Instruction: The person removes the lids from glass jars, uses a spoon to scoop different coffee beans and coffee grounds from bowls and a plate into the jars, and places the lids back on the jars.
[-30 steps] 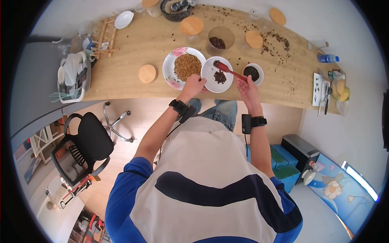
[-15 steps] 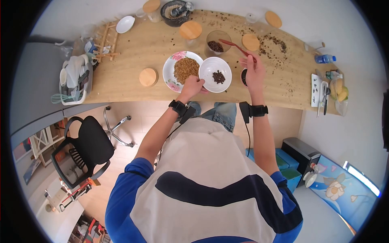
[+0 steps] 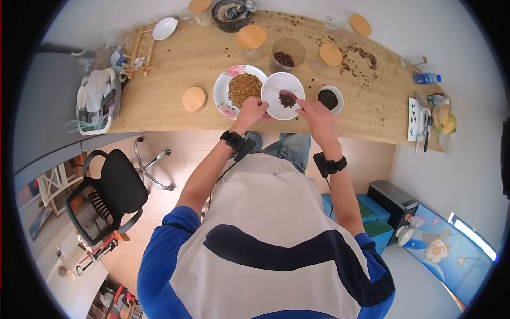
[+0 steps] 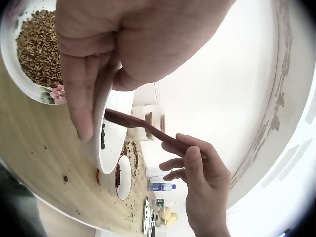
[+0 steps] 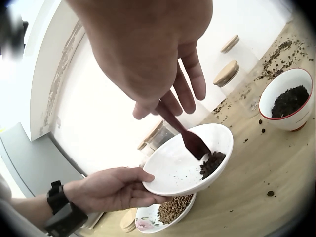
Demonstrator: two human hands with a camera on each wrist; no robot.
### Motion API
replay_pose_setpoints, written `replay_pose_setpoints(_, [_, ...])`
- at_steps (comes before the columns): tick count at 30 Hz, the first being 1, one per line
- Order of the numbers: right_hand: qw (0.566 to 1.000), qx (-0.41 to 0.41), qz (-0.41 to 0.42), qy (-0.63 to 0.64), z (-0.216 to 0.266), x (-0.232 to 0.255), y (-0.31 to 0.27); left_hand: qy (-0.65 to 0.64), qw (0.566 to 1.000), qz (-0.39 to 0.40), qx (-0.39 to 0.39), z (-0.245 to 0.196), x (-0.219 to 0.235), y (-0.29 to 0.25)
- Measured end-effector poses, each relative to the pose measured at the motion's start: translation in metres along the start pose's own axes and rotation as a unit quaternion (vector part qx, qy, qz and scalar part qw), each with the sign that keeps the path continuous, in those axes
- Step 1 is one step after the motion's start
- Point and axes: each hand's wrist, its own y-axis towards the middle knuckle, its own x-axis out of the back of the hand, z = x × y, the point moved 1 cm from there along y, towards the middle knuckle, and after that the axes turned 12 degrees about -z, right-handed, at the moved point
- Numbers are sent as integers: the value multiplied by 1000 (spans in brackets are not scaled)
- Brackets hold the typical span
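My left hand (image 3: 252, 112) grips the rim of a white bowl (image 5: 168, 173), thumb on the inside and fingers beneath. The bowl is tilted, and dark brown beans (image 5: 212, 165) lie gathered at its lower side. In my right hand (image 4: 207, 182) I pinch the handle of a reddish-brown wooden spoon (image 5: 195, 143), its head down at the beans. A floral plate (image 3: 220, 95) heaped with brown grain (image 3: 245, 89) stands at the bowl's left, partly overlapped by it. To the right sits a small red-rimmed bowl (image 5: 296, 118) with dark, crumbly leaves (image 5: 291, 102).
Behind the bowl stands a clear container (image 3: 295, 48) of dark beans. Wooden-lidded jars (image 3: 251, 37) and a stone mortar (image 3: 226, 24) line the back. Dark bits (image 3: 361, 58) are scattered at the back right. A dish rack (image 3: 114, 101) is at the left end, a blue bottle (image 3: 426, 78) at the right.
The spoon rose from over the white bowl toward the clear container, then came back down to the beans in the bowl. My left hand kept its hold on the bowl.
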Motion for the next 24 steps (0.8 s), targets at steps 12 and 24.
replay_pose_setpoints(12, [998,39,43,-21,7,-1,1,29,999,-25,-36,2,5,-2])
replay_pose_setpoints(24, [997,71,9,2,6,4,-3,44,998,-20,-29,5,6,5])
